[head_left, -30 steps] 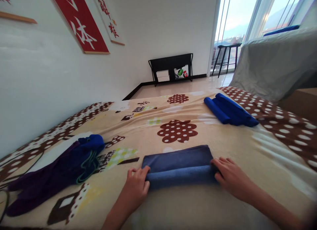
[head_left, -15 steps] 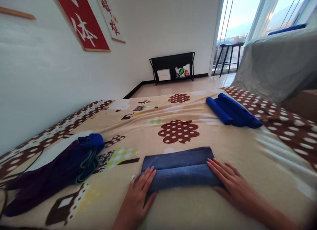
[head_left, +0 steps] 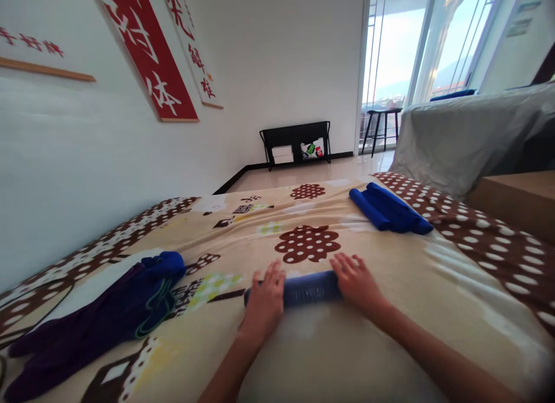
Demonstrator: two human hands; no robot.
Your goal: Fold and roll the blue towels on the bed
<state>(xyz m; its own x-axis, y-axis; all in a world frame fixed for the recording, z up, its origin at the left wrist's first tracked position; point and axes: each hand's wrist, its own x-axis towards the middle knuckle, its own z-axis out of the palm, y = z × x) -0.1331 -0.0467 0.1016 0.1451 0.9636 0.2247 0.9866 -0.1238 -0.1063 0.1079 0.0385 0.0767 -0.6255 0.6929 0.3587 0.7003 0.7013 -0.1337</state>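
A grey-blue towel (head_left: 310, 290), wound into a narrow roll, lies crosswise on the patterned blanket (head_left: 312, 357). Faint lettering, too blurred to read, runs along its front. My left hand (head_left: 265, 299) lies over the roll near its left end, fingers stretched forward across it. Over the right end rests my right hand (head_left: 358, 281), palm down, its fingers also extended and slightly blurred. Both hands press on the roll from above without wrapping round it. Each hand hides part of the towel beneath it.
A dark purple and blue garment (head_left: 99, 316) lies to the left, beside a thin cable (head_left: 39, 302). Folded blue cloth (head_left: 388, 209) sits at the far right of the blanket. Beyond are a black rack (head_left: 297, 138), a stool (head_left: 384, 122) and a grey-covered piece of furniture (head_left: 459, 137).
The towel's flat far part has been rolled up, leaving one narrow roll. Both hands have moved forward and closer together on it. The view has tilted upward a little.
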